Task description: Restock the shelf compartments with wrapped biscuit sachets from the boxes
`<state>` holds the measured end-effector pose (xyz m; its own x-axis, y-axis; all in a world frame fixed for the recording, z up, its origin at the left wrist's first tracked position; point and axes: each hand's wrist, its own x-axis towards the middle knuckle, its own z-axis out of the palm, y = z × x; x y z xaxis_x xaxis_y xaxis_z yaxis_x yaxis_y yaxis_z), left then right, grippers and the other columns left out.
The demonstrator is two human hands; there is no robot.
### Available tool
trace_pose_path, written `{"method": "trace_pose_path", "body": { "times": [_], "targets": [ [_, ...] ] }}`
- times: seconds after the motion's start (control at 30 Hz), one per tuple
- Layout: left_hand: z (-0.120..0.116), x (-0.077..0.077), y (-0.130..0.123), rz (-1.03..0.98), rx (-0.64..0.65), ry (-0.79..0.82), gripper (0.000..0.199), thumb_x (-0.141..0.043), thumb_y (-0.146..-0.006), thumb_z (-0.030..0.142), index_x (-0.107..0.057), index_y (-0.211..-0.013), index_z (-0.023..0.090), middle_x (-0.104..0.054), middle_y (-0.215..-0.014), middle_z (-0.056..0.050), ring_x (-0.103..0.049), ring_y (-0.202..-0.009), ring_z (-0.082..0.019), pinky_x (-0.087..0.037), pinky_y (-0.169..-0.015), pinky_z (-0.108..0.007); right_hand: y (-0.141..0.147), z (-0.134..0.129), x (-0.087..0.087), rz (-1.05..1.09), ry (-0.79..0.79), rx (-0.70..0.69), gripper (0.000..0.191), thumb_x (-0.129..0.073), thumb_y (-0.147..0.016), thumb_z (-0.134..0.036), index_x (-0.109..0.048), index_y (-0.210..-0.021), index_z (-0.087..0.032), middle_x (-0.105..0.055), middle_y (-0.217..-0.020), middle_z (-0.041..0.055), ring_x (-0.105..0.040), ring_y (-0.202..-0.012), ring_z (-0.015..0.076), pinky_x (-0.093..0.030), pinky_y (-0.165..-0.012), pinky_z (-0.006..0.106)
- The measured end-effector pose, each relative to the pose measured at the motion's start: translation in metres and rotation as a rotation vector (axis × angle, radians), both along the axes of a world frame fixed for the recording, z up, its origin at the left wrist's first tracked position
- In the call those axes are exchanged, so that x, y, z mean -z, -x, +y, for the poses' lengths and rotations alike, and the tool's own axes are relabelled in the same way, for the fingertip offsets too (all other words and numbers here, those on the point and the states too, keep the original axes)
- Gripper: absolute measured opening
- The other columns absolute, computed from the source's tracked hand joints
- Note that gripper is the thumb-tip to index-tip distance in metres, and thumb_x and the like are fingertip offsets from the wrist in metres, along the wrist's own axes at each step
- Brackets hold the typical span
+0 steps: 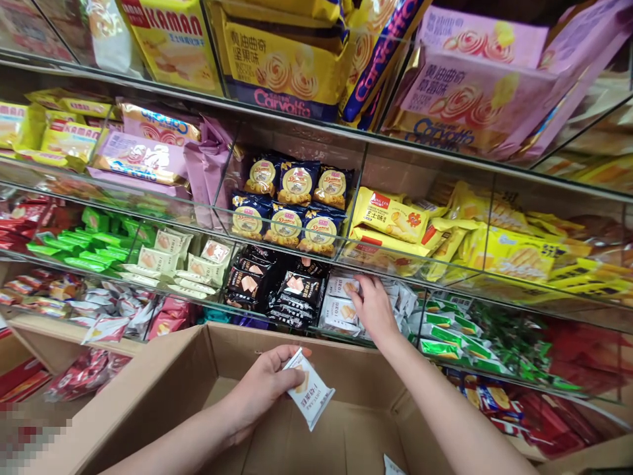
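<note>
Your grips number two: left grip (264, 389) and right grip (373, 307). One white packet (307, 389) is in the left grip; one white wrapper corner (393, 466) shows at the lower edge. One open cardboard box (240, 343) lies below you. Ahead, you can count six navy packets (287, 221), in two rows of three. Black packets (297, 287), green packets (96, 237) and shelved white packets (341, 310) overlap too much for you to count.

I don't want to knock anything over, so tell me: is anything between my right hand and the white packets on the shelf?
Nothing visible stands in the way: your right hand is right at the white packets. The black packets lie to their left, clear of that hand.
</note>
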<state>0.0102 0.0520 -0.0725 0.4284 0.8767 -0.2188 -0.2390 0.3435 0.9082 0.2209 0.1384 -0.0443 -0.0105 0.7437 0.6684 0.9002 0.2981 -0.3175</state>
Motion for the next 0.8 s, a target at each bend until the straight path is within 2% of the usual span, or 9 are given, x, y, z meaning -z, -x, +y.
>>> {"method": "trace_pose_path", "body": {
  "times": [0.17,0.27,0.37,0.47,0.53,0.6,0.67,0.8],
  "targets": [
    [-0.001,-0.006,-0.001,-0.065,-0.015,0.037,0.027,-0.061,-0.067,0.012,-0.053,-0.093,0.012,-0.062,-0.074,-0.003,-0.056,-0.066,-0.011,-0.044,-0.067,-0.024,-0.001,0.004,-0.007,-0.065,0.063,0.047,0.025,-0.047,-0.076,-0.021,-0.053,-0.098,-0.013,-0.050,-0.096,0.0136,-0.052,-0.086,0.0244,-0.042,-0.075,0.036],
    [-0.001,-0.011,0.000,-0.147,-0.023,0.083,0.029,-0.063,-0.068,0.014,-0.053,-0.096,0.013,-0.062,-0.081,-0.005,-0.057,-0.073,-0.012,-0.045,-0.074,-0.026,0.002,-0.007,-0.014,-0.066,0.064,0.060,0.025,-0.046,-0.077,-0.024,-0.053,-0.098,-0.014,-0.049,-0.099,0.0147,-0.052,-0.086,0.0250,-0.042,-0.074,0.038],
    [-0.001,-0.013,0.001,-0.210,-0.044,0.104,0.027,-0.062,-0.070,0.014,-0.053,-0.096,0.013,-0.062,-0.085,-0.007,-0.058,-0.076,-0.013,-0.045,-0.078,-0.027,0.009,-0.035,-0.017,0.041,0.093,-0.096,0.020,-0.043,-0.079,-0.028,-0.056,-0.088,-0.016,-0.051,-0.094,0.0111,-0.052,-0.083,0.0210,-0.042,-0.073,0.035],
    [-0.001,-0.013,0.002,-0.274,-0.049,0.118,0.024,-0.061,-0.071,0.013,-0.054,-0.094,0.013,-0.062,-0.086,-0.007,-0.058,-0.078,-0.013,-0.044,-0.080,-0.028,0.022,-0.069,-0.008,0.322,0.433,-0.340,0.022,-0.049,-0.076,-0.035,-0.053,-0.090,-0.018,-0.055,-0.086,0.0050,-0.054,-0.071,0.0149,-0.045,-0.064,0.029],
    [-0.002,-0.013,0.001,-0.295,-0.049,0.118,0.024,-0.060,-0.071,0.013,-0.054,-0.094,0.013,-0.062,-0.087,-0.006,-0.058,-0.079,-0.012,-0.044,-0.081,-0.027,0.030,-0.086,0.002,0.555,0.682,-0.486,0.034,-0.057,-0.071,-0.034,-0.046,-0.099,-0.019,-0.056,-0.088,0.0034,-0.055,-0.071,0.0139,-0.046,-0.061,0.027],
    [-0.001,-0.013,0.000,-0.277,-0.051,0.117,0.024,-0.060,-0.072,0.016,-0.054,-0.095,0.015,-0.062,-0.088,-0.006,-0.058,-0.079,-0.012,-0.045,-0.079,-0.026,0.036,-0.095,0.012,0.745,0.803,-0.588,0.041,-0.060,-0.068,-0.030,-0.039,-0.101,-0.020,-0.057,-0.087,0.0022,-0.056,-0.075,0.0144,-0.046,-0.062,0.027],
    [-0.001,-0.013,-0.001,-0.214,-0.030,0.113,0.022,-0.059,-0.073,0.021,-0.055,-0.094,0.015,-0.062,-0.089,-0.006,-0.058,-0.079,-0.012,-0.046,-0.074,-0.024,0.037,-0.096,0.019,0.851,0.801,-0.602,0.039,-0.060,-0.068,-0.027,-0.035,-0.097,-0.021,-0.057,-0.082,0.0002,-0.057,-0.074,0.0145,-0.046,-0.063,0.028],
    [-0.003,-0.015,-0.002,-0.124,0.016,0.121,0.021,-0.059,-0.073,0.030,-0.056,-0.087,0.014,-0.062,-0.089,-0.007,-0.058,-0.077,-0.013,-0.046,-0.069,-0.024,0.033,-0.094,0.021,0.901,0.641,-0.533,0.039,-0.062,-0.067,-0.026,-0.032,-0.091,-0.022,-0.058,-0.082,0.0005,-0.057,-0.072,0.0140,-0.045,-0.064,0.029]
  ]
}}
